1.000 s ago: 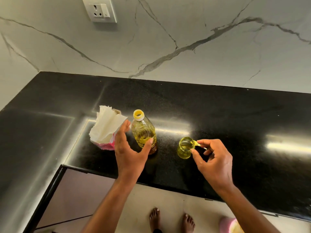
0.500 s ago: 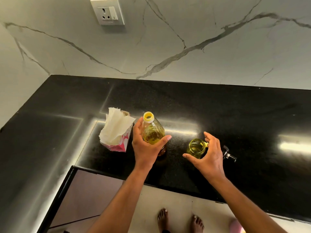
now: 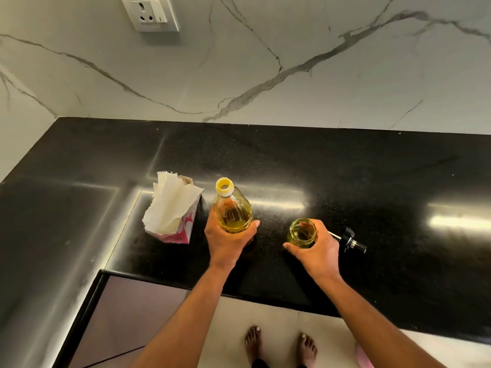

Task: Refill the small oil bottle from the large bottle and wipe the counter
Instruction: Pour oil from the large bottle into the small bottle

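Observation:
The large oil bottle (image 3: 231, 208), clear with yellow oil and an open yellow neck, stands on the black counter (image 3: 345, 176). My left hand (image 3: 225, 240) grips its lower body from the near side. To its right stands the small glass oil bottle (image 3: 302, 232), open at the top with some oil inside. My right hand (image 3: 318, 248) holds it, fingers curled round its near and right sides. Its black pump cap (image 3: 350, 239) lies on the counter just right of that hand.
A pink packet with white tissues (image 3: 171, 211) sticking up stands left of the large bottle. A marble wall with a socket (image 3: 150, 11) rises behind. The counter's front edge (image 3: 265, 297) runs below my wrists; an L-shaped return lies left.
My left hand has closed round the large bottle. My right hand laid the pump cap down on the counter and took hold of the small bottle.

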The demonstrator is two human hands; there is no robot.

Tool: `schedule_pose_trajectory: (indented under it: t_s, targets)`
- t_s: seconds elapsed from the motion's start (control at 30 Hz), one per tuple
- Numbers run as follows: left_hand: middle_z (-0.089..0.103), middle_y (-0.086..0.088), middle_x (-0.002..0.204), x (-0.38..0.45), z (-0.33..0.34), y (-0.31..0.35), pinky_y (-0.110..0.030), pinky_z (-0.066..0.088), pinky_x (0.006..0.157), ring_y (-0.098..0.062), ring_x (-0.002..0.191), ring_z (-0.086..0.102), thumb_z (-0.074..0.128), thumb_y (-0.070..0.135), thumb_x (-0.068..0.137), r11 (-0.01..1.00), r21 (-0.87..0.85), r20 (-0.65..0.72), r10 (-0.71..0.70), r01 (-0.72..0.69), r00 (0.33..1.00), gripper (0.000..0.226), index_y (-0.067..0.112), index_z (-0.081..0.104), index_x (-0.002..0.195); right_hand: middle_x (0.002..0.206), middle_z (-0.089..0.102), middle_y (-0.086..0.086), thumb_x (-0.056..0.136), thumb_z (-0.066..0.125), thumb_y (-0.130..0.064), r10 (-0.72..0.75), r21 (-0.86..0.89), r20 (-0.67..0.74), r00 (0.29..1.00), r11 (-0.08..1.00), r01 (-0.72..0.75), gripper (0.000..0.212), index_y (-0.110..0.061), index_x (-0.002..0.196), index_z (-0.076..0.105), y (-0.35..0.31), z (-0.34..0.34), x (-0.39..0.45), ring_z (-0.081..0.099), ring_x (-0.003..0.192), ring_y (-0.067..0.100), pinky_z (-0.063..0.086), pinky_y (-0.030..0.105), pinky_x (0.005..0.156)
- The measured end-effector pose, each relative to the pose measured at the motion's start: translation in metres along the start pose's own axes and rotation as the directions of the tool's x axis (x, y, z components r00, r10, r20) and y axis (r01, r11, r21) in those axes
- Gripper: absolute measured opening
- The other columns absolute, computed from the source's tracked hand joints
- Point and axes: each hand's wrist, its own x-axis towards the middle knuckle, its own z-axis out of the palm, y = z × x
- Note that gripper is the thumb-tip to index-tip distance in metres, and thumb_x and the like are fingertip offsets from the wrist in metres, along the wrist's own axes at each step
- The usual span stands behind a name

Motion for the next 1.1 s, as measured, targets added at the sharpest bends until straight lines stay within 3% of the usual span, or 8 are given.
schedule_pose_trajectory:
  t_s: [0.13, 0.3, 0.5, 0.6, 0.7, 0.8, 0.9, 1.1]
  targets:
    - [0.073, 0.005, 0.107, 0.001, 0.0, 0.003, -0.014, 0.056, 0.087, -0.006, 0.099, 0.071, 0.102, 0.012, 0.064, 0.999, 0.027, -0.005, 0.025, -0.025, 1.0, 0.069, 0.021, 0.063, 0.119, 0.101, 0.073, -0.012, 0.061, 0.102, -0.028, -0.033, 0.068, 0.0, 0.999, 0.997, 0.033, 0.064, -0.024, 0.116, 0.069, -0.008, -0.005, 0.0, 0.069, 0.096, 0.0, 0.058, 0.018, 0.086]
    - [0.072, 0.006, 0.108, 0.004, -0.001, 0.027, -0.011, 0.054, 0.086, -0.006, 0.101, 0.071, 0.102, 0.016, 0.065, 0.994, 0.06, 0.02, 0.088, -0.089, 0.996, 0.071, 0.015, 0.063, 0.123, 0.106, 0.072, -0.001, 0.065, 0.1, -0.024, -0.137, 0.226, -0.061, 0.989, 0.963, 0.148, 0.057, -0.023, 0.112, 0.068, -0.043, -0.024, 0.002, 0.073, 0.096, 0.013, 0.06, 0.022, 0.08]
    - [0.061, 0.027, 0.105, 0.017, -0.012, 0.098, 0.002, 0.048, 0.08, 0.012, 0.101, 0.063, 0.101, 0.031, 0.064, 0.941, 0.178, 0.055, 0.281, -0.287, 0.958, 0.076, 0.047, 0.049, 0.117, 0.095, 0.072, -0.008, 0.072, 0.096, -0.02, -0.291, 0.229, -0.113, 0.95, 0.923, 0.31, 0.051, -0.024, 0.112, 0.064, -0.113, -0.067, -0.002, 0.072, 0.089, 0.007, 0.057, 0.016, 0.075]
    - [0.066, 0.015, 0.108, 0.027, -0.024, 0.13, 0.002, 0.047, 0.077, 0.001, 0.095, 0.066, 0.101, 0.035, 0.063, 0.908, 0.232, 0.08, 0.339, -0.348, 0.937, 0.077, 0.034, 0.055, 0.125, 0.097, 0.071, -0.009, 0.072, 0.096, -0.021, -0.324, 0.237, -0.095, 0.941, 0.911, 0.338, 0.052, -0.028, 0.112, 0.062, -0.142, -0.088, -0.005, 0.07, 0.091, 0.005, 0.058, 0.017, 0.073]
    - [0.067, 0.013, 0.109, 0.035, -0.041, 0.162, 0.002, 0.048, 0.076, 0.001, 0.091, 0.065, 0.101, 0.036, 0.062, 0.852, 0.293, 0.109, 0.422, -0.435, 0.9, 0.077, 0.026, 0.06, 0.126, 0.097, 0.072, -0.011, 0.071, 0.096, -0.025, -0.349, 0.246, -0.067, 0.935, 0.902, 0.355, 0.052, -0.031, 0.111, 0.062, -0.166, -0.105, -0.01, 0.071, 0.092, 0.003, 0.06, 0.02, 0.073]
    - [0.069, 0.012, 0.106, 0.043, -0.058, 0.191, -0.006, 0.048, 0.076, -0.006, 0.087, 0.067, 0.101, 0.033, 0.06, 0.783, 0.359, 0.141, 0.493, -0.509, 0.858, 0.073, 0.026, 0.064, 0.123, 0.098, 0.075, -0.013, 0.069, 0.097, -0.029, -0.352, 0.281, -0.067, 0.934, 0.891, 0.356, 0.053, -0.031, 0.112, 0.067, -0.189, -0.119, -0.015, 0.073, 0.092, 0.006, 0.063, 0.025, 0.076]
    - [0.071, 0.007, 0.105, 0.049, -0.071, 0.213, -0.029, 0.057, 0.076, -0.015, 0.088, 0.068, 0.101, 0.03, 0.059, 0.711, 0.428, 0.134, 0.56, -0.558, 0.817, 0.074, 0.028, 0.062, 0.121, 0.1, 0.078, -0.011, 0.065, 0.098, -0.034, -0.37, 0.296, -0.065, 0.927, 0.88, 0.372, 0.055, -0.031, 0.113, 0.07, -0.209, -0.129, -0.02, 0.075, 0.094, 0.009, 0.065, 0.033, 0.082]
    - [0.072, -0.003, 0.112, 0.06, -0.088, 0.241, -0.049, 0.063, 0.081, -0.026, 0.097, 0.07, 0.103, 0.026, 0.057, 0.607, 0.518, 0.122, 0.646, -0.603, 0.754, 0.082, 0.022, 0.062, 0.128, 0.095, 0.079, -0.014, 0.062, 0.096, -0.043, -0.441, 0.259, -0.066, 0.895, 0.859, 0.442, 0.051, -0.031, 0.106, 0.073, -0.244, -0.141, -0.03, 0.076, 0.089, 0.007, 0.066, 0.032, 0.081]
